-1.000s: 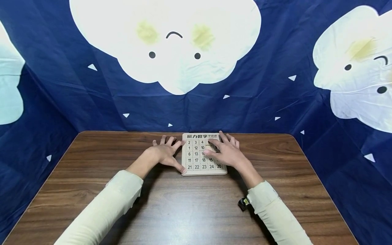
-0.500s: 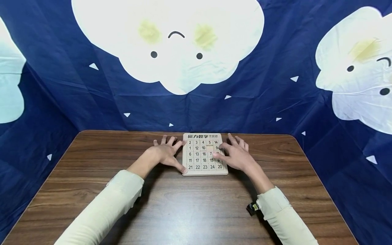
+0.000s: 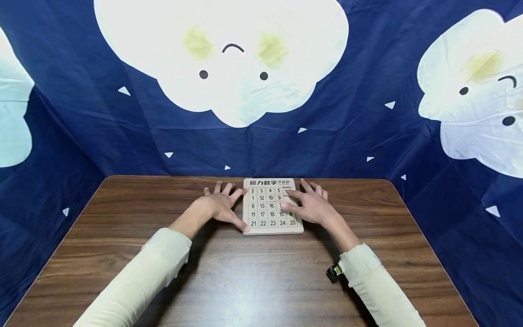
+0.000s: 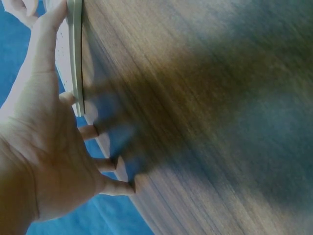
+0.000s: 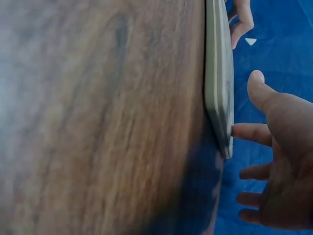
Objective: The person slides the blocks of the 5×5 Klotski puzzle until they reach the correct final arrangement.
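Note:
A pale sliding number puzzle lies near the back edge of the table, with rows of numbered square tiles. My left hand is at its left side, fingers spread; the thumb touches the lower left corner and the index finger the upper left edge. Over the board's right side is my right hand, its index finger reaching to the tile marked 14, whose number is partly covered. The thumb is above the tile marked 7. Part of the right column is hidden under this hand. In the right wrist view the index fingertip meets the board.
The wood-grain table extends toward me and to both sides of the puzzle. A dark blue cloth with white clouds hangs behind the back edge and at both sides. A small black device sits at the right cuff.
The tile marked 9 has slid left into the gap beside the 10. My right hand first drew back to the right, then came slightly left. The left hand stays in place.

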`<state>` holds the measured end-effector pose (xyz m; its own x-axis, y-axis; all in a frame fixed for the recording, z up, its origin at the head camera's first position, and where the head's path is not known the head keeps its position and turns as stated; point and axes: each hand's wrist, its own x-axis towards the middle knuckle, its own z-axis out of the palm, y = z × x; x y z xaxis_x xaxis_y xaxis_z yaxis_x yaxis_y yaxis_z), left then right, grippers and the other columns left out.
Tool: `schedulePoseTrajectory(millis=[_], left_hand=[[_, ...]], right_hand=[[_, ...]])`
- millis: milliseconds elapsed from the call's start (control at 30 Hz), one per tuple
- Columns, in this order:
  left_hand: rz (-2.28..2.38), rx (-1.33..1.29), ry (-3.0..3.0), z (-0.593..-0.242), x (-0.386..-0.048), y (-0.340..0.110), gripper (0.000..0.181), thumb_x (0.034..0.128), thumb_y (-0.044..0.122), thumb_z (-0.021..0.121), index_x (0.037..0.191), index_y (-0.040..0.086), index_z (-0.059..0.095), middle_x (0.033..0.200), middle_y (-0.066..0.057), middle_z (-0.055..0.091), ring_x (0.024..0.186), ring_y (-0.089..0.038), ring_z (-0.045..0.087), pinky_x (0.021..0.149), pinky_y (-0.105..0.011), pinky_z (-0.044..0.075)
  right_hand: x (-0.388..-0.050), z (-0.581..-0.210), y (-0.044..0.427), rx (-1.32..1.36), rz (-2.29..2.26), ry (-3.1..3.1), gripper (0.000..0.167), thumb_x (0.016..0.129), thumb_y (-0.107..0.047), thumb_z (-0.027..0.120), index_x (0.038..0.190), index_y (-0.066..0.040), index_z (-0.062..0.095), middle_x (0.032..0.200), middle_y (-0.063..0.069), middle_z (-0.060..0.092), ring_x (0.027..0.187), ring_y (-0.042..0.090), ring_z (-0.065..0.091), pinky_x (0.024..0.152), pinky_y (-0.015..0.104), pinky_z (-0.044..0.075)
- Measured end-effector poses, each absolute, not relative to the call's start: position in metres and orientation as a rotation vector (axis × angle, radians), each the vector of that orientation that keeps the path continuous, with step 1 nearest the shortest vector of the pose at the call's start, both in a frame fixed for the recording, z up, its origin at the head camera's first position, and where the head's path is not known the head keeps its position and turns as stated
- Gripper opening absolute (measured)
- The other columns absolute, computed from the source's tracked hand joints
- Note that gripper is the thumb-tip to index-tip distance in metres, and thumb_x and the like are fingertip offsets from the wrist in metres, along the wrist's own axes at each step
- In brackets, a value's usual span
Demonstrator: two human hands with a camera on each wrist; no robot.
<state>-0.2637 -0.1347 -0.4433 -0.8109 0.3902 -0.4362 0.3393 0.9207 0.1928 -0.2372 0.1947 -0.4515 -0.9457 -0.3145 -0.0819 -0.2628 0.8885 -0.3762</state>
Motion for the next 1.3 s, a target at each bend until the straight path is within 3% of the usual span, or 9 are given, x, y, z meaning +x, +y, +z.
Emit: schedulePoseTrajectory(millis=[167,467,733,900,1067,1300], left_hand=[[0.148,0.528,2.596,-0.444,-0.264,-0.134,0.142,0.0724,0.091,0.084,0.182,0.033,0.015,0.189,-0.023,0.011,0.172,-0.064,-0.001,0.129,-0.091,0.011],[0.141,0.520,2.600,-0.445,-0.264,-0.133,0.142,0.0734,0.091,0.083,0.183,0.032,0.013,0.189,-0.023,0.011,0.172,-0.063,-0.001,0.130,-0.091,0.011],[0.142,0.525,2.596,-0.446,-0.263,-0.134,0.143,0.0725,0.091,0.084,0.183,0.033,0.014,0.188,-0.023,0.011,0.172,-0.064,-0.002,0.130,-0.091,0.011],[0.152,0.521,2.595,-0.444,-0.263,-0.136,0.141,0.0739,0.088,0.085,0.182,0.032,0.015,0.188,-0.025,0.011,0.172,-0.064,-0.001,0.129,-0.092,0.011],[0.157,0.523,2.594,-0.444,-0.264,-0.136,0.140,0.0750,0.088,0.084,0.182,0.030,0.015,0.189,-0.026,0.011,0.172,-0.064,-0.001,0.128,-0.093,0.011],[0.150,0.526,2.592,-0.444,-0.265,-0.134,0.142,0.0735,0.089,0.084,0.182,0.031,0.014,0.189,-0.025,0.010,0.172,-0.065,-0.001,0.128,-0.093,0.011]], right_hand=[[-0.233,-0.446,0.193,-0.499,-0.545,2.936,0.058,0.105,-0.067,0.068,0.138,-0.021,0.081,0.184,0.027,0.031,0.166,0.061,0.025,0.128,0.078,0.023],[-0.242,-0.453,0.180,-0.538,-0.565,2.904,0.071,0.106,-0.069,0.065,0.164,-0.029,0.061,0.187,0.028,0.020,0.167,0.061,0.023,0.128,0.077,0.024],[-0.241,-0.454,0.196,-0.434,-0.555,2.919,0.067,0.106,-0.067,0.067,0.160,-0.027,0.066,0.187,0.028,0.021,0.169,0.060,0.021,0.126,0.077,0.024],[-0.245,-0.451,0.176,-0.487,-0.570,2.924,0.070,0.106,-0.066,0.067,0.162,-0.024,0.064,0.187,0.028,0.020,0.170,0.057,0.020,0.131,0.075,0.022],[-0.249,-0.457,0.156,-0.578,-0.569,2.880,0.070,0.107,-0.067,0.065,0.166,-0.028,0.060,0.187,0.029,0.018,0.170,0.058,0.020,0.132,0.076,0.021],[-0.246,-0.455,0.168,-0.454,-0.560,2.930,0.066,0.107,-0.065,0.067,0.160,-0.026,0.066,0.186,0.028,0.022,0.170,0.056,0.020,0.132,0.074,0.021]])
